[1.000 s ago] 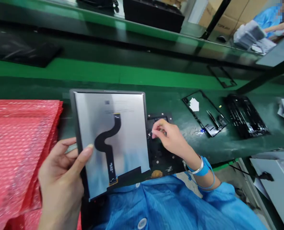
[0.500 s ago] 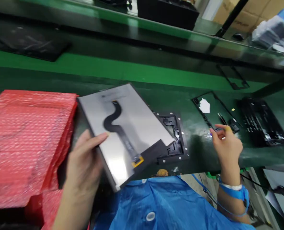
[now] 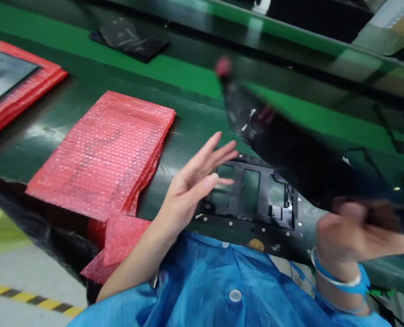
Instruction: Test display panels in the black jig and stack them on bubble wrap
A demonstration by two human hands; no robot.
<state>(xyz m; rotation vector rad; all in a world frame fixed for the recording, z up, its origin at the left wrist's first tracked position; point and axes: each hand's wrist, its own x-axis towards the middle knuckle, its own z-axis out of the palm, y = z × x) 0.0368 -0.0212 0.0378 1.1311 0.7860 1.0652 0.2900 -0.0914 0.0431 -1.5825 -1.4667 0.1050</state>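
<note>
My left hand (image 3: pixel 202 175) is open with its fingers spread, empty, above the left end of a black frame (image 3: pixel 237 193) on the green bench. My right hand (image 3: pixel 358 229) is closed on the near edge of a dark glossy panel (image 3: pixel 290 145), smeared by motion. The panel is raised and tilted over the right part of the frame, and a pink spot shows at its far left corner. Rectangular openings and small pale dots along the border mark the frame.
Red bubble-wrap bags (image 3: pixel 102 150) are stacked left of my left hand. Farther left, a silvery panel (image 3: pixel 7 75) lies on more red wrap. A dark flat item (image 3: pixel 130 41) rests near the back shelf. A thin black frame (image 3: pixel 396 131) is at the back right.
My left hand has let go of the silver-backed display panel and opened over the frame. My right hand now holds a dark panel up. The view has swung left.
</note>
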